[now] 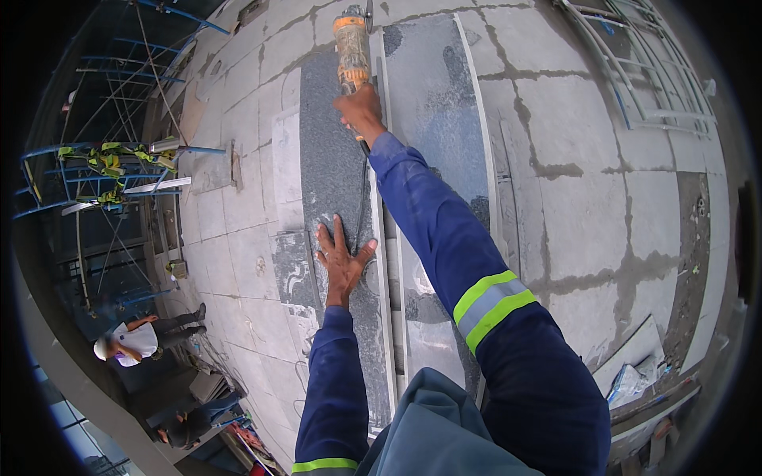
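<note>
My right hand (363, 111), at the end of an outstretched arm, is wrapped round the rear grip of an orange angle grinder (352, 49). The grinder's head points away from me, and a thin dark disc edge shows at its far right. A dark cable (362, 190) trails back from it over a long dark grey stone slab (327, 151). Flat on that slab, nearer to me, rests my left hand (343, 266), fingers spread and holding nothing. To the right, beyond a narrow gap, lies a second long slab (429, 95) with a wet-looking, bluish surface.
Pale paving tiles (583, 214) with damp dark joints surround the slabs. Blue scaffolding (119, 71) with hi-vis vests (111, 159) stands at left. Below it are a person in a white helmet (135, 341) and another person (194, 420). A metal frame (643, 63) lies at upper right.
</note>
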A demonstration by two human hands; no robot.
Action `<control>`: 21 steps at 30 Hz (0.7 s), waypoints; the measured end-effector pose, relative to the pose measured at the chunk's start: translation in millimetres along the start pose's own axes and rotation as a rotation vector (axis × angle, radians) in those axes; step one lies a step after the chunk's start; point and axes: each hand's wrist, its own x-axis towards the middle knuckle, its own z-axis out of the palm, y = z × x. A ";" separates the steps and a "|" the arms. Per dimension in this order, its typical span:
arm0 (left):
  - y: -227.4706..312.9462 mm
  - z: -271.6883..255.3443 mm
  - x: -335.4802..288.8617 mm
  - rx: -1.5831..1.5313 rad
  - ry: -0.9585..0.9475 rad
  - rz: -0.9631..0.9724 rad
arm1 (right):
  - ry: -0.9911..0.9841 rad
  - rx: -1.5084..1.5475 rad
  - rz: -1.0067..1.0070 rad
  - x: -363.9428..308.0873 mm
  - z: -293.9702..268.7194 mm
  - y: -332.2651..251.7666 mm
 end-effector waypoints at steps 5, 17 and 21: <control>-3.0 -4.1 -0.4 0.010 0.010 -0.002 | -0.018 0.030 -0.002 -1.0 3.6 -1.3; -0.9 -3.5 -0.9 0.003 0.008 -0.012 | -0.043 0.069 -0.004 1.8 2.1 4.7; -2.9 -3.2 1.2 0.011 0.003 -0.005 | -0.066 0.077 -0.008 1.5 -0.7 1.7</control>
